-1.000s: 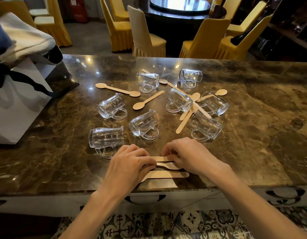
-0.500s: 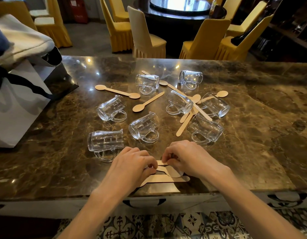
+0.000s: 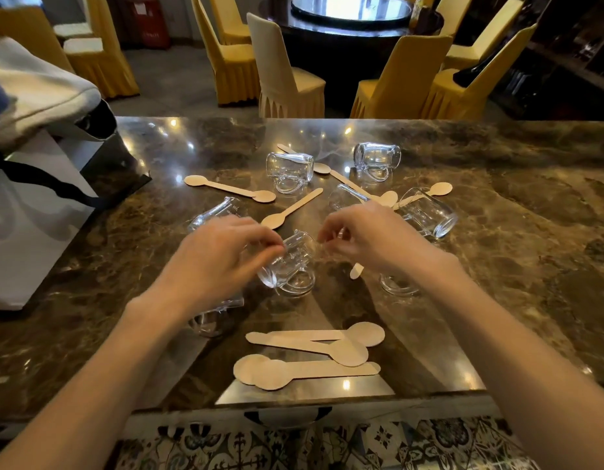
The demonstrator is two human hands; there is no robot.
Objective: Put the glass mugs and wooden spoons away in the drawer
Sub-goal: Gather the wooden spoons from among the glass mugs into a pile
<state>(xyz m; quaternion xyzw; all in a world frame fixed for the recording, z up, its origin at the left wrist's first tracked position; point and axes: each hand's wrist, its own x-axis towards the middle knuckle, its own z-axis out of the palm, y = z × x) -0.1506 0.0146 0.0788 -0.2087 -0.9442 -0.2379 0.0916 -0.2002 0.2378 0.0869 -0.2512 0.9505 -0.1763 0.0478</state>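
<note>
Left hand and right hand hover apart, half-curled and seemingly empty, flanking a tipped mug; spoons on the person's side of it look gathered for one grab

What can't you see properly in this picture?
Head view only:
1. The left hand covers most of the far mug and the near mug under its wrist.
2. The right hand hides a mug's body; only its handle shows.
3. Both hands are blurred, so whether the left hand touches the middle mug is unclear.
4. The drawer: nothing below the counter edge is clearly one.
</note>
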